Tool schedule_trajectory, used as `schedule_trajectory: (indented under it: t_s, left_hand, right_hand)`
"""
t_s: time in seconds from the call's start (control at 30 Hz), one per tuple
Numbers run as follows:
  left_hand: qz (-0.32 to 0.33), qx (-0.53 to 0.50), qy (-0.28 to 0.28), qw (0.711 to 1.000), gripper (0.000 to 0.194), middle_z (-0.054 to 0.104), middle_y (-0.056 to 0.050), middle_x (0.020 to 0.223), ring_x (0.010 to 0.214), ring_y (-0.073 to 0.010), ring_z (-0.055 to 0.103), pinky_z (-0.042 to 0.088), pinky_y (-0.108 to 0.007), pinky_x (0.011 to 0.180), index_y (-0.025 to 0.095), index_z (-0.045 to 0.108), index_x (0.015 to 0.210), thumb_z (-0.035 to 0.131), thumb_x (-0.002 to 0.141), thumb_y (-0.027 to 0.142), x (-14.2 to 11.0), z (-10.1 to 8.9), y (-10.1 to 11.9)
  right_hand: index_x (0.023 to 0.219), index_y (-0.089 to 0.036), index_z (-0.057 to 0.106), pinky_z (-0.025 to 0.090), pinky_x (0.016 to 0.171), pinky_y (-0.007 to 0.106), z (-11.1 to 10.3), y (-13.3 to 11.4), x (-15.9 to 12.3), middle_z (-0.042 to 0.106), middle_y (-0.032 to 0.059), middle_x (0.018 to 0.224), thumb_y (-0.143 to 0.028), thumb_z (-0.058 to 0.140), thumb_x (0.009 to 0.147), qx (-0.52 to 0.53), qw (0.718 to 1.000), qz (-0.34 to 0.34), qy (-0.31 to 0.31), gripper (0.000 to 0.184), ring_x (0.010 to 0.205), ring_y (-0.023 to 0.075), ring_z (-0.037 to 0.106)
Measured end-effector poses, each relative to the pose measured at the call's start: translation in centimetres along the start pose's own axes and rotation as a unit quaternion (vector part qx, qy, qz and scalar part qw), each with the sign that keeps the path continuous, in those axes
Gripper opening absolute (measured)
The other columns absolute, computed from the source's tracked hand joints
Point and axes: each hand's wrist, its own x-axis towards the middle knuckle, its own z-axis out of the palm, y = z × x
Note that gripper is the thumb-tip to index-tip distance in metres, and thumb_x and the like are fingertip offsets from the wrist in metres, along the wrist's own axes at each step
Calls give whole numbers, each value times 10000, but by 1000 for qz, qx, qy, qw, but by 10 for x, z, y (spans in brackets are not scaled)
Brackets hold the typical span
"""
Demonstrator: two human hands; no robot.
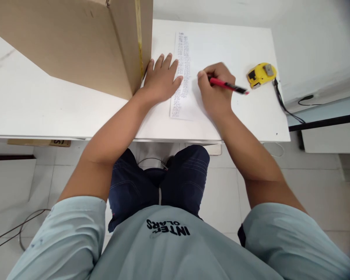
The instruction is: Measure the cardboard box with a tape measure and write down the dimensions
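My left hand (161,79) lies flat with fingers spread on the white table (32,105), its fingertips resting on the left edge of a sheet of paper (183,74) covered with rows of small writing. My right hand (215,90) is closed around a red pen with a black cap end (228,86), held over the paper's right side. The pen's tip is hidden under my fingers.
A large cardboard box (76,39) stands on the table right beside my left hand. A yellow tape measure (261,74) lies to the right of the pen, with a black cord (282,102) trailing off the table's right edge. Tiled floor lies below.
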Motion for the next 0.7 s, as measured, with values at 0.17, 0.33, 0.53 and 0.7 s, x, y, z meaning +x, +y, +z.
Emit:
schedule_trajectory:
  t_s: [0.17,0.33,0.53,0.7]
  left_hand:
    - [-6,-18,-8,1000,845,125,145,1744,1636,-246,7,-56,-462,1342,306,243,1644,200,863,626,-1,-1,0]
    - [1,-32,-15,999,902,159,208,1723,1622,-242,-53,-118,-449,1330,357,176,1648,177,834,744,3,2,-4]
    - [22,-17,25,999,955,235,107,1732,1589,-267,95,-12,-464,1325,250,247,1624,-76,898,780,1,2,-8]
    - [107,-13,53,993,764,499,-78,1593,1492,-297,409,326,-434,1212,231,508,1478,221,981,736,-17,-4,1]
  right_hand:
    - [980,-290,613,524,826,378,5,24,7,599,93,1091,-293,597,1000,-77,997,5,-8,26,1000,241,608]
    - [1083,-293,609,551,829,419,9,48,13,593,85,1119,-314,614,983,-107,994,9,-19,102,1022,274,647]
    - [1277,-277,526,389,1091,498,-52,65,39,455,217,1492,-145,558,975,-169,950,150,215,331,1393,301,444]
    - [1411,-214,470,184,1201,673,-69,76,43,434,268,1546,-353,754,876,-230,905,338,120,621,1492,407,370]
